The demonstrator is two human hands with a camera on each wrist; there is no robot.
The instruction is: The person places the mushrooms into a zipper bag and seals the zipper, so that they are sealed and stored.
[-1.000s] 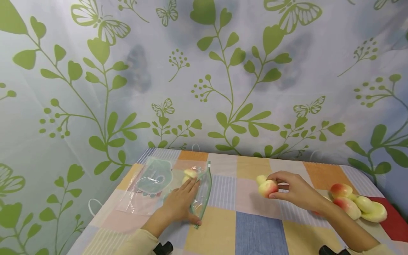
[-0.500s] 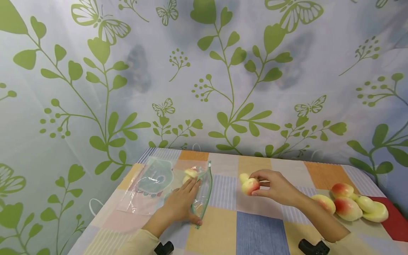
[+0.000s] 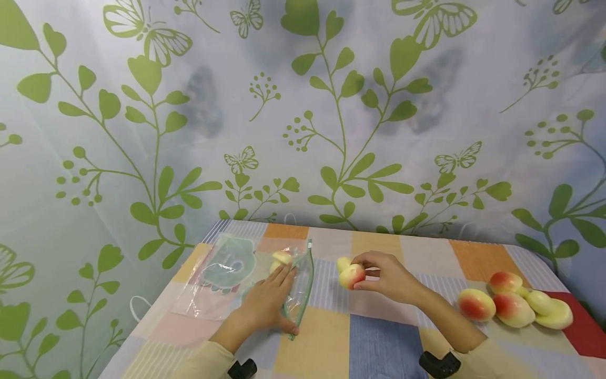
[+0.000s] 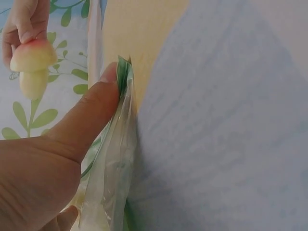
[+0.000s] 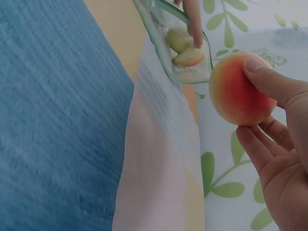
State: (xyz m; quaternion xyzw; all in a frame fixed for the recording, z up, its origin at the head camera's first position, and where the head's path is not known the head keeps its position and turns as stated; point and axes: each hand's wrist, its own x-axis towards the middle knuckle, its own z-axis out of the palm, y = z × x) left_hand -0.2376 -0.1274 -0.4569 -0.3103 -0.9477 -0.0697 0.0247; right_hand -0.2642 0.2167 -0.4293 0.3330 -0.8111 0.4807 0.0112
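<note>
My right hand (image 3: 390, 276) pinches a toy mushroom (image 3: 352, 276) by its red-tinged cap between thumb and fingertips, with the pale yellow stem pointing away. It hangs over the cloth, to the right of a clear zip bag (image 3: 299, 295) with a green-edged mouth. In the right wrist view the mushroom's cap (image 5: 236, 89) faces the camera, and the bag's mouth stands spread apart. My left hand (image 3: 267, 300) lies on the bag, fingers straight, with the thumb (image 4: 91, 108) pressed along the mouth's near end. Another toy mushroom (image 3: 282, 257) lies in the bag, partly hidden by the fingers.
Several more toy mushrooms (image 3: 516, 309) are grouped at the right of the patchwork-covered table (image 3: 383, 337). The bag's flat body, with a green printed figure (image 3: 229, 263), spreads to the left. A patterned curtain (image 3: 303, 121) hangs behind the table.
My right hand has carried the toy mushroom leftward, closer to the bag's mouth, uncovering a mushroom of the group at the right. The left hand has stayed in place on the bag.
</note>
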